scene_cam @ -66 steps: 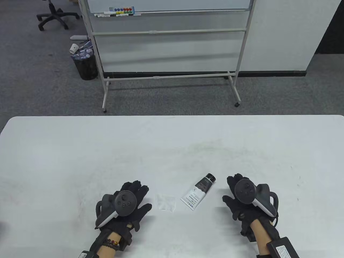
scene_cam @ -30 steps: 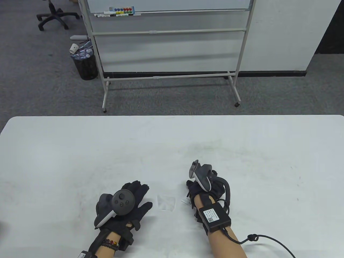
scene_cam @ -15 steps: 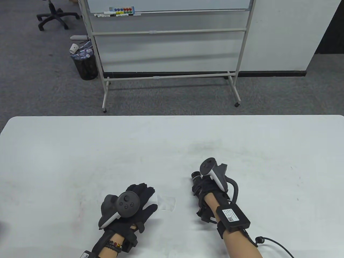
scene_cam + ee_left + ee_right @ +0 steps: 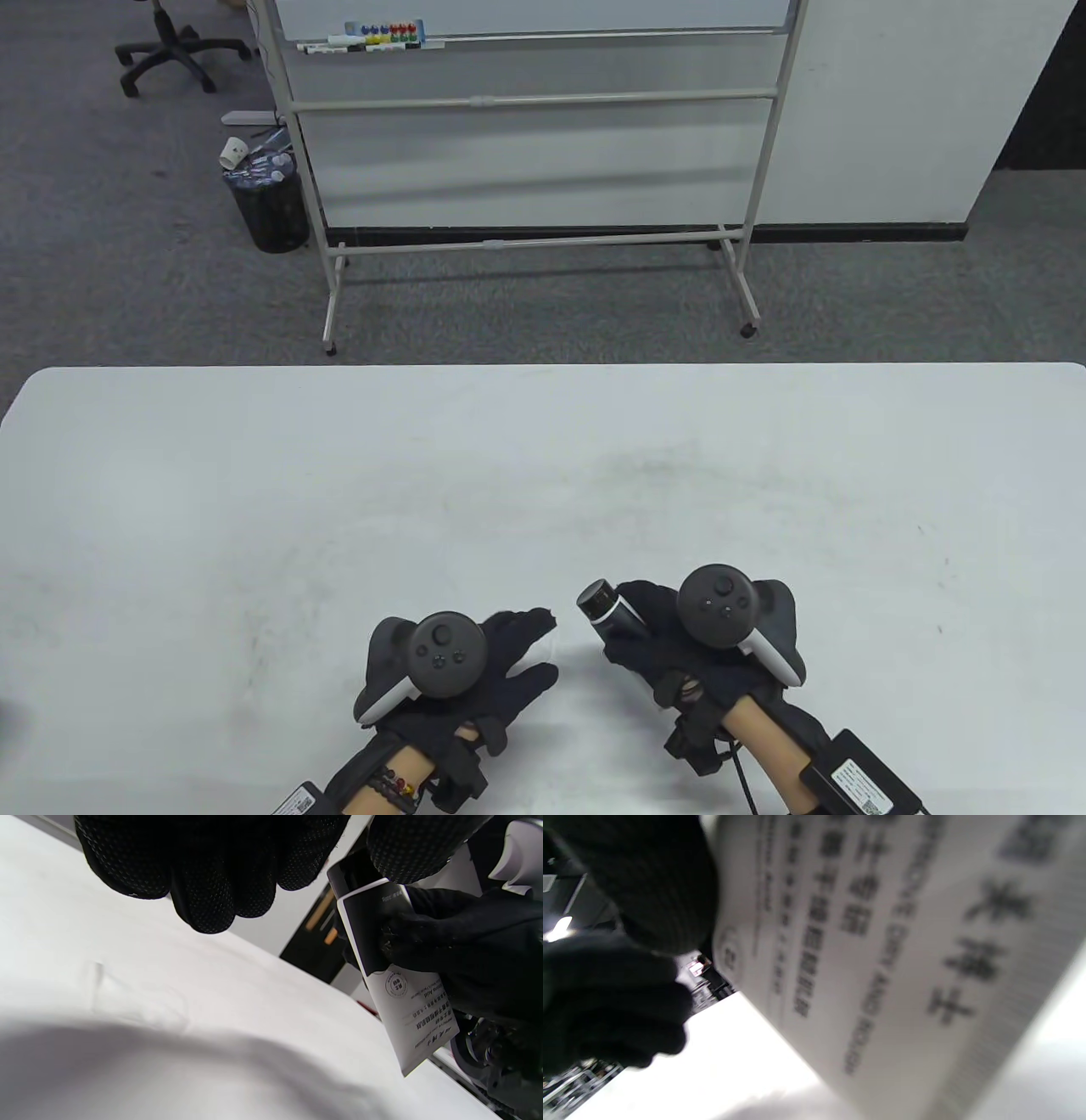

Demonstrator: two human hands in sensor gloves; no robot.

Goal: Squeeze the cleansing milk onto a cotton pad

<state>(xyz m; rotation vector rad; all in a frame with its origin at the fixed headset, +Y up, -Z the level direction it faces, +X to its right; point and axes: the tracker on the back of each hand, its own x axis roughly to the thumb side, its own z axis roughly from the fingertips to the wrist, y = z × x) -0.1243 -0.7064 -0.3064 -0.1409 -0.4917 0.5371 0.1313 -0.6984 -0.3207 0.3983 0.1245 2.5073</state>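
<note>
Right hand (image 4: pixel 679 645) grips black-and-white plastic tube (image 4: pixel 394 984), lower centre — black cap (image 4: pixel 596 598) toward left hand (image 4: pixel 501 671), fingers loosely spread, holding nothing — likely for uncapping.

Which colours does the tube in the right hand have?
The tube is black at the cap end and white with dark print below; the left wrist view shows it best.

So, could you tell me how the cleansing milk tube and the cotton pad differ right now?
The cleansing milk tube is lifted off the table, gripped by the right hand; the cotton pad lies flat on the table beneath the left hand. The tube is dark at its capped end and white with print lower down; the pad is plain white and barely stands out from the tabletop. Both sit near the table's front edge.
</note>
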